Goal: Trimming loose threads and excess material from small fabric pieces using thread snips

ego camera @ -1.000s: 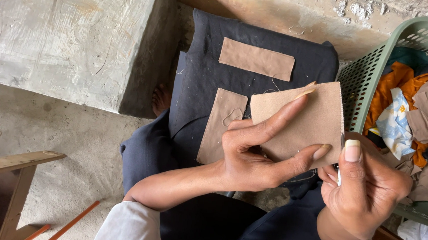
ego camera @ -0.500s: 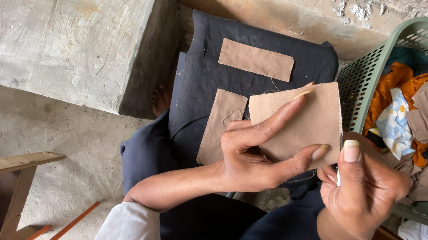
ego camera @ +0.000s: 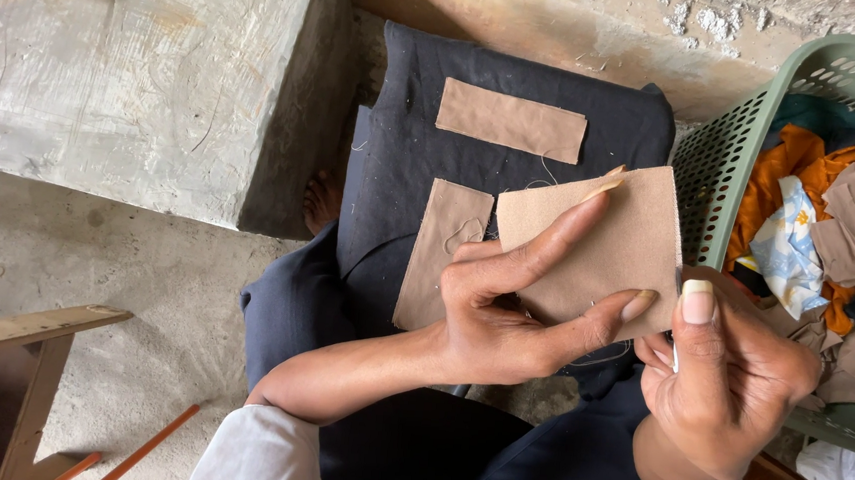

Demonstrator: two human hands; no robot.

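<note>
My left hand holds a tan square of cloth upright, index finger stretched along its face and thumb under its lower edge. My right hand is closed at the cloth's lower right corner, pinching something small and pale that I cannot make out. Two more tan cloth pieces lie on the dark fabric over my lap: a long strip farther away and a rectangle beside my left hand.
A green plastic basket at the right holds orange, brown and patterned cloth scraps. A concrete block stands at the left. A wooden frame and an orange stick lie at lower left on the concrete floor.
</note>
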